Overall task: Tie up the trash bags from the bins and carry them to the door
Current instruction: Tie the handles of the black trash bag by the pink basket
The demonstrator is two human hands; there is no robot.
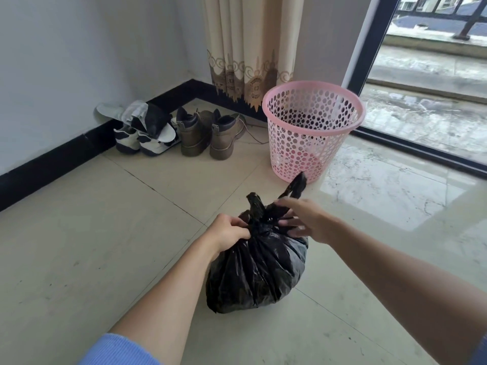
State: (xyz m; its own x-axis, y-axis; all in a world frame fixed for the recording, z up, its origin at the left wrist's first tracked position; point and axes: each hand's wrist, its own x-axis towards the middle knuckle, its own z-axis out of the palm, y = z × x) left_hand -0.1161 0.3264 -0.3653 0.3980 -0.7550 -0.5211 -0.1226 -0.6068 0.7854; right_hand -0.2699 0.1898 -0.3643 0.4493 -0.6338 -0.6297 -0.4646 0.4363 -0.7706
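A full black trash bag [257, 270] sits on the tiled floor in front of me, its neck gathered into a knot. My left hand [228, 231] pinches the plastic at the left of the knot. My right hand [303, 219] grips the right side, where one loose end of the bag sticks up toward the bin. The other loose end stands up between my hands. The pink perforated bin [313, 127] stands just beyond the bag, with no liner in it.
White sneakers [143, 135] and brown boots [208, 133] line the wall at the back left. A beige curtain [250, 48] hangs in the corner. A sliding glass door [427, 101] with a dark floor track runs along the right.
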